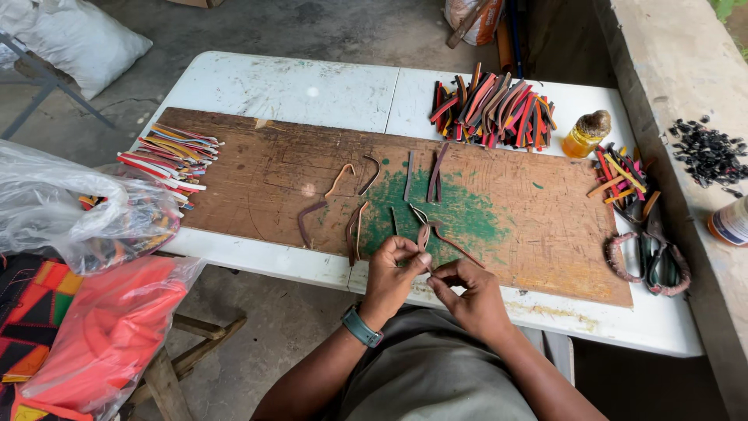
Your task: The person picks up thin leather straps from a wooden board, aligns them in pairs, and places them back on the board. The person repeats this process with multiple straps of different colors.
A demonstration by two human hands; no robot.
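Head view | two hands pinch one brown strip | two bottles

A white folding worktop stands on a grey concrete floor, its surface scuffed and stained, with a seam running across the middle. A worn brown wooden board lies flat on it, smeared with a green paint patch. Along the right runs a rough concrete ledge, just beside the worktop's edge. At the upper left a white sack rests on the floor next to a grey metal frame. A wooden stool stands below the worktop's near left corner. Soft, even daylight falls over everything, with only faint shadows.
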